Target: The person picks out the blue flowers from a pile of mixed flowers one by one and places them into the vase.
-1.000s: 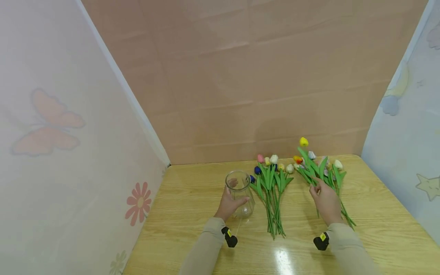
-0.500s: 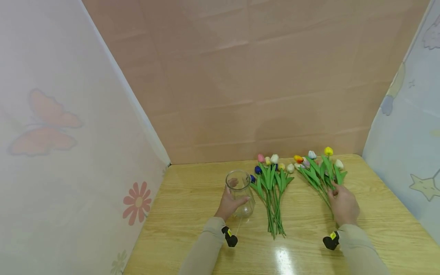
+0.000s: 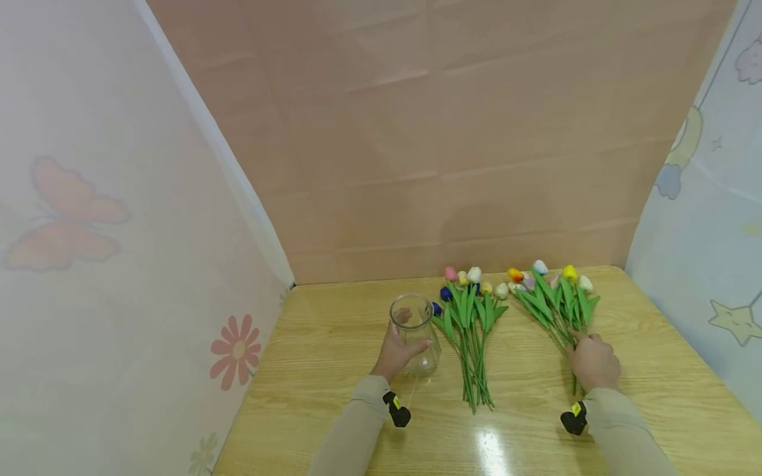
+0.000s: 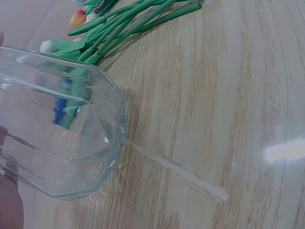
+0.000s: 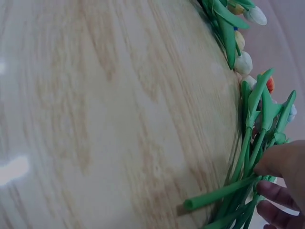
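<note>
On the far right of the wooden table (image 3: 333,344) lies the right bunch of tulips (image 3: 556,301), heads toward the back wall and stems toward you; your right hand (image 3: 592,362) rests on the stem ends with fingers (image 5: 281,162) curled about them, so it looks clamped on the stems. They seem to be artificial flowers: light, bendy in the leaf, with stiffer stems that will probably slide against one another, so take them low and gathered together, not by the heads, which look soft and easy to crush. Your left hand (image 3: 395,350) is wrapped round the glass vase (image 3: 415,334), standing upright left of centre; judge it hard, smooth, slippery and breakable, best held round the body as you have it. Between the two lies a second bunch of tulips (image 3: 473,324), untouched, just beside the vase
</note>
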{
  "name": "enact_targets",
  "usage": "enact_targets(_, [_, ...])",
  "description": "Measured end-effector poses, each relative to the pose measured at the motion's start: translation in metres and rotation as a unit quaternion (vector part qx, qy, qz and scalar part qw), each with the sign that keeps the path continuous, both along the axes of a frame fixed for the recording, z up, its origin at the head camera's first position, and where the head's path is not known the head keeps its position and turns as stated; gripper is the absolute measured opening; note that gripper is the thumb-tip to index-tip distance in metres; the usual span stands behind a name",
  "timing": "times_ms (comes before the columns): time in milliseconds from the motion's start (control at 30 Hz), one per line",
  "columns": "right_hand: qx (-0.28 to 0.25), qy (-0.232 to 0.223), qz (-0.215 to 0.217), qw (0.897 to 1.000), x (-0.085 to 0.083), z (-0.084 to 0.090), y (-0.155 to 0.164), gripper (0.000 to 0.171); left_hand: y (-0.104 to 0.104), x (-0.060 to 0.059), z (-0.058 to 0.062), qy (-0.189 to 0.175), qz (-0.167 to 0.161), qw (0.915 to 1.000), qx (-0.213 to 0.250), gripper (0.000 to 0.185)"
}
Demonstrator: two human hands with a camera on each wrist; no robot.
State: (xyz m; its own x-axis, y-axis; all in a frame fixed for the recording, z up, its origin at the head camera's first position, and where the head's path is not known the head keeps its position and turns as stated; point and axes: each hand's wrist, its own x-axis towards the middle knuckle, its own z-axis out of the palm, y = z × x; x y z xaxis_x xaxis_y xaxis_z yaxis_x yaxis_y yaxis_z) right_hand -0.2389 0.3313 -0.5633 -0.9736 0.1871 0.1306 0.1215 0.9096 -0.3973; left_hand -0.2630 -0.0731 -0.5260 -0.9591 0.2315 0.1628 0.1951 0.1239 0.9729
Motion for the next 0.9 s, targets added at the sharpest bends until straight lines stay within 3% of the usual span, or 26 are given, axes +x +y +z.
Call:
enact_targets(333, [0.01,0.076,-0.005,0.997,-0.012,0.007,-0.024,0.037,0.001,-0.001,-0.002,-0.005,0.004,1.0,0.005,0.08])
enact_targets(467, [0.017,0.108,0.014,0.994,-0.018,0.008,-0.045,0.03,0.002,0.0,-0.002,-0.005,0.003,1.0,0.004,0.079])
enact_targets(633, [0.017,0.143,0.067,0.987,-0.022,0.01,-0.079,0.021,0.002,0.001,-0.002,-0.007,0.001,1.0,0.003,0.078])
enact_targets(733, [0.011,0.146,0.104,0.984,-0.022,0.012,-0.103,0.018,0.002,0.001,-0.002,-0.006,0.0,1.0,0.0,0.078])
enact_targets(900, [-0.036,0.067,0.134,0.988,-0.021,0.013,-0.141,0.021,0.001,0.0,-0.002,-0.005,0.001,1.0,0.003,0.08])
